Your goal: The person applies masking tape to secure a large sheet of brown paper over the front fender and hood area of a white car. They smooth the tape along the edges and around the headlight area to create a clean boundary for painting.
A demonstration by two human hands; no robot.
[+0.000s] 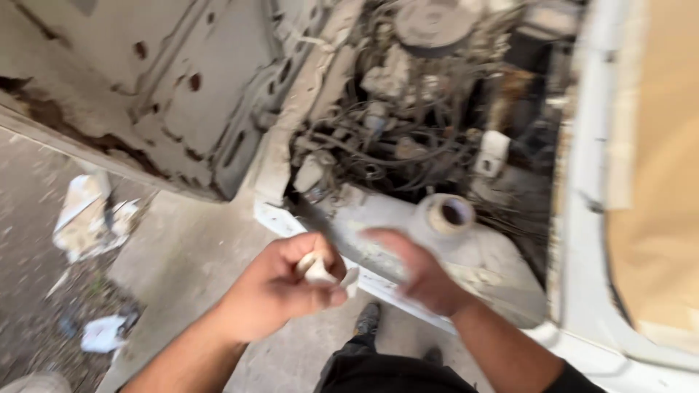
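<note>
White small piece (319, 272), maybe a cap or rag, too blurred to tell, is sitting in the left hand (280, 287), in front of the car's open engine bay. Going by size: car body (582, 218) is filling the right side, its edge cut off by the frame. Rusty raised hood (145, 87) is taking the upper left, top cut off. Engine (408, 94) is sitting in the bay behind, a tangle of hoses (378, 153) hiding most of it. Pale tank (466, 251) with an open round neck (451, 213) is lying just behind the hands. Crumpled paper (91, 218) and a smaller scrap (102, 335) are lying on the concrete ground (182, 262) at left. Left hand is curling shut, pinching the white piece between thumb and fingers. Right hand (419, 273) is hovering near it, fingers loosely spread, holding nothing visible, motion-smeared. Dark shoe (368, 319) is showing between the forearms.
</note>
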